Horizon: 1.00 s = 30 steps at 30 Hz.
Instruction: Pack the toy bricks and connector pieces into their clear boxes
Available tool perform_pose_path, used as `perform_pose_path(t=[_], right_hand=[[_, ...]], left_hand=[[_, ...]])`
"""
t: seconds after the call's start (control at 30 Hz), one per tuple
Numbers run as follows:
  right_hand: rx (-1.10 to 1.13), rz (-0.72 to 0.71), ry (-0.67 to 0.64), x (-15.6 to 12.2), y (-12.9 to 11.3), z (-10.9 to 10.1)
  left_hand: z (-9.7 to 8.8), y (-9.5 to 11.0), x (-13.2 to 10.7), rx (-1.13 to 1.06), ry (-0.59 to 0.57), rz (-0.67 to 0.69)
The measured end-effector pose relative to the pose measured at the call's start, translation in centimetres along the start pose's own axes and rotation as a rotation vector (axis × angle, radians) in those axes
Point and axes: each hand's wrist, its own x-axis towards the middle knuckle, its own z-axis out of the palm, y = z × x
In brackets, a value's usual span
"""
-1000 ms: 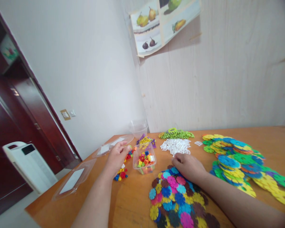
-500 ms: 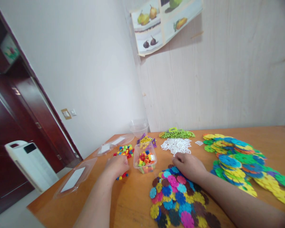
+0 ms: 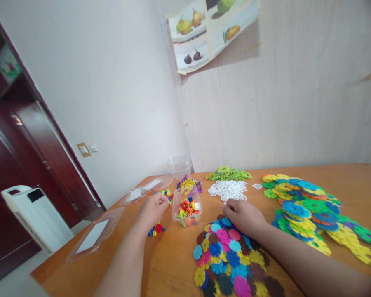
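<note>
My left hand (image 3: 153,209) is just above the table, beside the pile of small colourful building blocks (image 3: 167,194) that it partly covers. Its thumb and fingertips are pinched together; whatever may be between them is too small to make out. A clear plastic box (image 3: 175,212) holding more such blocks (image 3: 188,206) stands right of this hand. Closer to me lies a small cluster of red, blue and yellow blocks (image 3: 157,229). My right hand (image 3: 244,215) rests at the far edge of a heap of notched plastic discs (image 3: 231,258), its fingers curled and their undersides hidden.
White plastic pieces (image 3: 228,189) lie beyond my right hand, with green pieces (image 3: 230,174) behind. Purple and yellow pieces (image 3: 188,181) sit behind the box. Larger discs (image 3: 309,210) spread at right. Clear lids (image 3: 94,235) and a clear tub (image 3: 179,166) are at left and back.
My left hand has lifted slightly and turned, its fingertips now pinched in view near the box. More of the small block cluster below it shows. My right hand has stayed in place.
</note>
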Motion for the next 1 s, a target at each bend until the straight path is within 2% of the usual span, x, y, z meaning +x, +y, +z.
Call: perform_pose_path(t=[0.07, 0.13, 0.2, 0.33, 0.4, 0.47, 0.57, 0.67, 0.87, 1.0], right_hand=[[-0.004, 0.006, -0.005, -0.1, -0.1, -0.1], [-0.005, 0.009, -0.009, -0.1, -0.2, -0.2], [-0.003, 0.009, -0.009, -0.2, -0.2, -0.3], [0.006, 0.005, -0.006, -0.2, -0.2, -0.3], [0.008, -0.002, -0.008, -0.2, -0.1, -0.3], [0.004, -0.006, -0.011, -0.1, -0.1, -0.3], [0.002, -0.003, -0.017, -0.1, 0.0, -0.2], [0.007, 0.007, -0.024, -0.1, 0.0, -0.2], [0.005, 0.004, -0.019, -0.2, -0.1, -0.3], [0.003, 0.004, -0.013, -0.3, 0.0, -0.4]], left_hand=[[-0.1, 0.5, 0.0, -0.255, 0.023, 0.036], [-0.2, 0.7, -0.1, -0.346, 0.017, 0.047], [-0.4, 0.4, -0.2, -0.257, -0.014, 0.047], [-0.6, -0.8, -0.7, 0.158, -0.182, 0.047], [-0.8, -1.0, -0.9, 0.319, -0.246, -0.007], [-1.0, -0.9, -1.1, 0.398, -0.245, -0.079], [-1.3, -0.5, -1.2, 0.403, -0.227, -0.148], [-1.3, -0.5, -1.2, 0.400, -0.257, -0.173], [-0.7, -0.6, -1.2, 0.383, -0.326, -0.060], [-0.7, -0.6, -1.4, 0.372, -0.300, -0.047]])
